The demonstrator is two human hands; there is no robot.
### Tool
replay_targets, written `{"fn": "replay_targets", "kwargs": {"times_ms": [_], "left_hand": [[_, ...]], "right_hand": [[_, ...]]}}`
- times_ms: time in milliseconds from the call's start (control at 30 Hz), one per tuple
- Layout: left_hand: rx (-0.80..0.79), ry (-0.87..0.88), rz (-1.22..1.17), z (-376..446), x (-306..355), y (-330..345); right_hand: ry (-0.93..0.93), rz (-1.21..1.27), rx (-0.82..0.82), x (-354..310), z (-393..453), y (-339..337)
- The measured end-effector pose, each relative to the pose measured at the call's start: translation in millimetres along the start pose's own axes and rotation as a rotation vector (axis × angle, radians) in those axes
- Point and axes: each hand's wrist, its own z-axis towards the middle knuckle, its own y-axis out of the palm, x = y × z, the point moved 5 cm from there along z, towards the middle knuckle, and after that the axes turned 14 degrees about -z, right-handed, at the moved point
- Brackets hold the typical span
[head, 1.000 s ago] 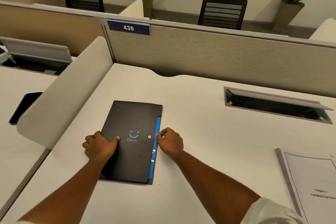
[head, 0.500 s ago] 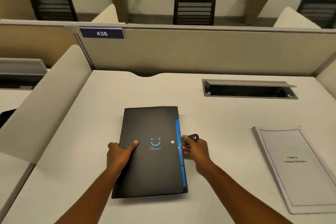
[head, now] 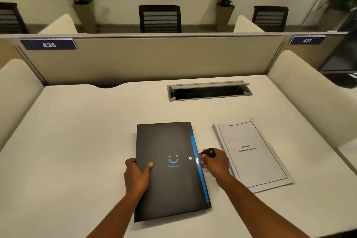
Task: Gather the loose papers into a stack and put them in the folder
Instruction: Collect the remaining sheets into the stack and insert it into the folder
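Near the lower centre of the frame, a closed black folder (head: 170, 170) lies flat on the white desk (head: 81, 141). The left hand (head: 137, 177) grips the folder's left edge, thumb on the cover. The right hand (head: 216, 164) pinches the unfastened snap strap (head: 207, 153) at the folder's right edge. Right of the folder, apart from it, lies the stack of papers (head: 253, 155).

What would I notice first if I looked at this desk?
Probably the black folder with a blue smiley, lying in the middle of the white desk. The left hand grips its left edge, while the right hand pinches its snap strap. A stack of papers lies to the right.
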Motion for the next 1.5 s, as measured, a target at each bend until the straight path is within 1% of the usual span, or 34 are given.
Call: {"fn": "replay_targets", "kwargs": {"times_ms": [100, 200, 267, 333, 400, 467, 500, 533, 600, 667, 700, 767, 833, 867, 933, 1000, 1100, 1167, 1267, 1400, 1500], "left_hand": [[0.020, 0.009, 0.047, -9, -4, 13], [0.074, 0.035, 0.122, -13, -9, 21], [0.119, 0.047, 0.218, -14, -10, 23], [0.207, 0.003, 0.344, -19, -10, 27], [0.308, -0.046, 0.407, -28, -6, 31], [0.360, -0.024, 0.406, -37, 1, 46], [0.360, 0.021, 0.404, -40, 6, 56], [0.338, 0.092, 0.404, -44, 11, 69], [0.229, 0.267, 0.342, -60, 27, 103], [0.069, 0.420, 0.215, -86, 44, 144], [-0.024, 0.493, 0.157, -101, 52, 164], [-0.210, 0.644, 0.105, -129, 66, 200], [-0.364, 0.757, 0.160, -146, 68, 232], [-0.422, 0.762, 0.211, -148, 65, 246], [-0.480, 0.733, 0.336, -145, 55, 267], [-0.501, 0.673, 0.480, -138, 45, 282], [-0.510, 0.540, 0.677, -131, 28, 291], [-0.510, 0.509, 0.773, -130, 21, 294], [-0.503, 0.523, 0.830, -132, 21, 296], [-0.502, 0.537, 0.885, -131, 26, 298], [-0.510, 0.521, 0.910, -131, 25, 300]], "right_hand": [[-0.039, -0.104, -0.009, 10, 5, -15], [-0.087, -0.241, -0.031, 18, 13, -24], [-0.117, -0.308, -0.041, 20, 18, -28], [-0.143, -0.320, -0.028, 21, 21, -38], [-0.177, -0.289, 0.007, 21, 23, -52], [-0.222, -0.255, 0.064, 24, 30, -73], [-0.242, -0.238, 0.101, 27, 34, -85], [-0.253, -0.222, 0.146, 30, 38, -98], [-0.258, -0.209, 0.257, 38, 49, -124], [-0.262, -0.247, 0.368, 49, 61, -149], [-0.246, -0.297, 0.396, 55, 68, -159], [-0.172, -0.427, 0.368, 71, 82, -173], [-0.093, -0.552, 0.272, 88, 94, -181], [-0.064, -0.603, 0.224, 96, 98, -183], [-0.051, -0.650, 0.176, 104, 102, -188], [-0.060, -0.636, 0.173, 107, 105, -194], [-0.056, -0.634, 0.148, 106, 112, -201], [-0.041, -0.648, 0.114, 106, 119, -204], [0.006, -0.656, 0.034, 103, 127, -209], [0.061, -0.529, -0.046, 96, 139, -220], [0.095, -0.407, -0.140, 93, 145, -222]]}}
